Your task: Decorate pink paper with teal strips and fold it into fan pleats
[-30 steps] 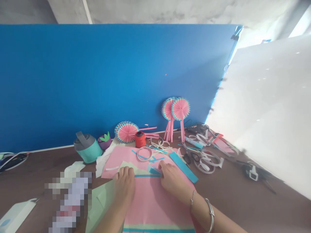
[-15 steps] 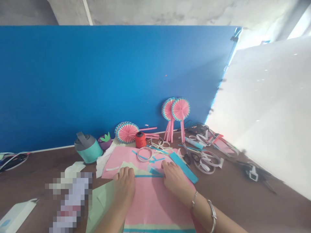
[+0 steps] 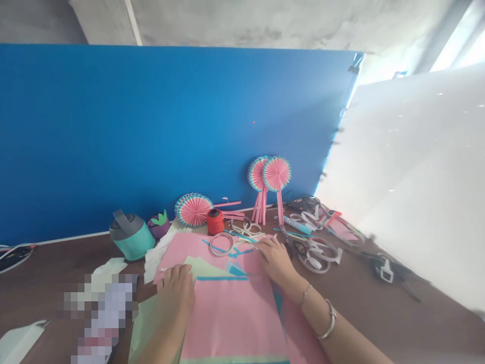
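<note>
My left hand rests on the left side of a pink paper sheet, fingers bent down over it and a pale green sheet. A thin blue strip runs along the pink sheet's far edge. My right hand lies palm down beyond that edge, fingers stretched towards thin blue and green strips. Below its wrist a piece of blue paper shows beside the pink sheet; the rest is hidden. Nearby lie a roll of tape and blue scraps.
Pink pleated paper fans lean against the blue partition, another fan on their left. A red thread spool, teal pot and purple pot stand along the back. Scissors and paper loops lie right.
My right hand has moved forward and right, off the sheet's far edge. My left hand has shifted left and slightly nearer me. The blue paper is now mostly covered by my right hand and arm.
</note>
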The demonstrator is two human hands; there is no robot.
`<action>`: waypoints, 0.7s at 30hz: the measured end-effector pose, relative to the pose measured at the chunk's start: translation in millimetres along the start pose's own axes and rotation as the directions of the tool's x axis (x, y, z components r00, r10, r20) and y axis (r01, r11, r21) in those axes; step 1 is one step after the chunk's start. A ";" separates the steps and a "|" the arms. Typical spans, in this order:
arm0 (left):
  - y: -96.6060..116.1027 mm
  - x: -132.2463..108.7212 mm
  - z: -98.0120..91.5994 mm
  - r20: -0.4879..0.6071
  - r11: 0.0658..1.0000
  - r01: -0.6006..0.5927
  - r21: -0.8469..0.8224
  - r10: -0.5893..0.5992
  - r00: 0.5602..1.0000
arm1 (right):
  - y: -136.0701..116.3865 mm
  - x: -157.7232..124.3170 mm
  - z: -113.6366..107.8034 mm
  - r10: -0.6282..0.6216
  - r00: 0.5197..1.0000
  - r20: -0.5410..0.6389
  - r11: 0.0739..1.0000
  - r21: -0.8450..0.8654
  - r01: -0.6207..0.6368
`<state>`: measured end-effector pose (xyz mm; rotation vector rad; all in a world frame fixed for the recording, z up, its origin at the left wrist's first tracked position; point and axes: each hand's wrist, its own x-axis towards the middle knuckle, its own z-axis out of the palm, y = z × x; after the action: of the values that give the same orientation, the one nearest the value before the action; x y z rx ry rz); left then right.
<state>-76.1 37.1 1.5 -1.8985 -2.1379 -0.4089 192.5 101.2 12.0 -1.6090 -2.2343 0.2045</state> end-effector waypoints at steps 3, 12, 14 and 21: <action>9.1 -4.0 -4.9 -0.054 0.979 -0.138 -0.149 0.132 0.990 | -6.2 3.6 9.3 -0.163 0.986 0.020 0.987 0.007 0.163; 38.2 -29.0 -3.4 0.171 0.653 -0.602 -0.459 0.730 0.662 | -12.1 7.3 19.3 -0.063 0.997 0.045 0.996 -0.068 0.066; 38.5 -30.9 -2.5 0.194 0.668 -0.600 -0.440 0.723 0.663 | -12.6 6.8 19.8 -0.057 0.998 0.040 0.995 -0.076 0.059; 41.6 -32.4 -14.9 0.194 0.722 -0.594 -0.354 0.678 0.709 | -15.7 8.3 21.0 -0.076 0.997 0.023 0.995 -0.068 0.077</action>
<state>-30.9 6.3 5.2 -2.8681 -1.4357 -0.2593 168.3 105.9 -0.3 -1.5587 -2.3374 0.1255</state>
